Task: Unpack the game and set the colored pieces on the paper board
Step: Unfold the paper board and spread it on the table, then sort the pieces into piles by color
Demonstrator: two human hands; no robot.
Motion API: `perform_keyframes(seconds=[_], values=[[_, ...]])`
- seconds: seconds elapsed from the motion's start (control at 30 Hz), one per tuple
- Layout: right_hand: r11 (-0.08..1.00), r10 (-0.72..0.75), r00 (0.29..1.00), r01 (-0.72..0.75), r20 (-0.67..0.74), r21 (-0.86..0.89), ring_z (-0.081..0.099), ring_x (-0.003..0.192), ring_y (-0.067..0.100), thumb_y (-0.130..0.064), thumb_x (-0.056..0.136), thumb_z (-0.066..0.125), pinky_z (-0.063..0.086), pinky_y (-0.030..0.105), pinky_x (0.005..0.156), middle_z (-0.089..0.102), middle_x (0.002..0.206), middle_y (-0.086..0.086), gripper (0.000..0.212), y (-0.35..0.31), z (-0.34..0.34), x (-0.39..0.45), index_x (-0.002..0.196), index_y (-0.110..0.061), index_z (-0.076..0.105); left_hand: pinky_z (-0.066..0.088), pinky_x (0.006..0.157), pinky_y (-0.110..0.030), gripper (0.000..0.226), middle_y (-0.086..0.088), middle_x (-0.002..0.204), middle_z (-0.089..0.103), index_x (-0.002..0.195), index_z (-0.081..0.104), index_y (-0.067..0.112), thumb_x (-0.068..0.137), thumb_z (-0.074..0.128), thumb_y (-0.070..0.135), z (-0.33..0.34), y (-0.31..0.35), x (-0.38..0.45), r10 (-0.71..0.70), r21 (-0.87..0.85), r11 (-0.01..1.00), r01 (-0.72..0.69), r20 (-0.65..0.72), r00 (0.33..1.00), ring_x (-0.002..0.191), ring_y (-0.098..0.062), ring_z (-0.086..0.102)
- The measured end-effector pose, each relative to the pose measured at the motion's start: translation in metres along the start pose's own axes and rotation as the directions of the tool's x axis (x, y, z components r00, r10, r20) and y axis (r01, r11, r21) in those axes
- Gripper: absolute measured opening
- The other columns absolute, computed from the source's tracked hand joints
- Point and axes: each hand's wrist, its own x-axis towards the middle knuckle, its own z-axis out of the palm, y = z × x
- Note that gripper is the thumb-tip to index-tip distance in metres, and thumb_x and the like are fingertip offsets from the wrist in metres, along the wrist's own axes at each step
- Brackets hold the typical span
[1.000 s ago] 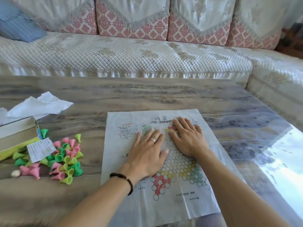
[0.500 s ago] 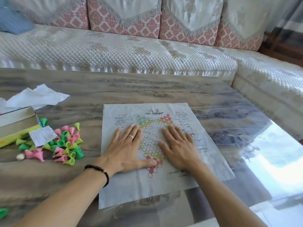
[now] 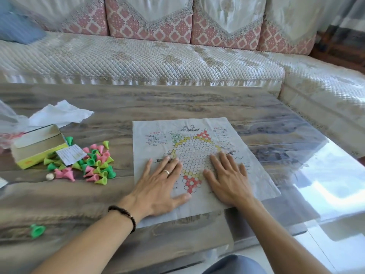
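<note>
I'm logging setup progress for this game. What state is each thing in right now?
paper board: unfolded, lying flat on the table, no pieces on it.
left hand: flat, fingers spread, pressing the board.
right hand: flat, pressing the board.
colored pieces: loose heap on the table left of the board, most tipped over.
stray green piece: alone near the table's front edge.
game box: open, beside the heap.

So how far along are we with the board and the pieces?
Done: the box is open, and the pieces are tipped out in a pile on the table. In hand: the left hand and right hand press flat on the unfolded paper board. Left: no piece stands on the board yet; one green piece lies apart near the table edge.
</note>
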Motion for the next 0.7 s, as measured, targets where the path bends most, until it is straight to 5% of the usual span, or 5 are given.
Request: perform_keyframes(seconds=[0.23,0.53,0.7], values=[[0.994,0.109,0.994,-0.108,0.033,-0.021,-0.007,0.148,0.024,-0.062,0.094,0.016,-0.001,0.054,0.117,-0.004,0.162,0.003,0.067,-0.008,-0.008,-0.010,0.151,-0.027,0.007,-0.008,0.117,-0.052,0.102,0.001,0.160,-0.012,0.153,-0.005,0.020,0.073,-0.003,0.083,-0.002,0.000,-0.023,-0.048,-0.034,0.998,0.047,-0.008,0.999,0.145,-0.017,-0.019],[0.983,-0.177,0.983,0.179,-0.046,0.043,-0.012,0.148,0.024,-0.059,0.096,0.024,-0.001,0.051,0.119,-0.003,0.162,0.003,0.066,-0.117,-0.007,-0.036,0.151,-0.024,0.013,-0.008,0.118,-0.044,0.087,0.002,0.161,0.012,0.153,0.014,0.020,0.083,0.004,0.071,-0.017,-0.041,-0.101,-0.153,-0.132,0.984,0.122,-0.252,0.955,0.148,-0.016,-0.005],[0.942,-0.309,0.947,0.318,-0.091,0.111,0.001,0.148,0.025,-0.048,0.095,0.039,0.009,0.044,0.119,0.011,0.160,0.006,0.060,-0.189,0.004,-0.052,0.147,-0.022,0.026,0.013,0.119,-0.046,0.074,-0.002,0.154,0.032,0.145,0.039,0.016,0.091,0.020,0.062,-0.020,-0.086,-0.160,-0.237,-0.171,0.969,0.180,-0.417,0.877,0.147,-0.020,0.015]])
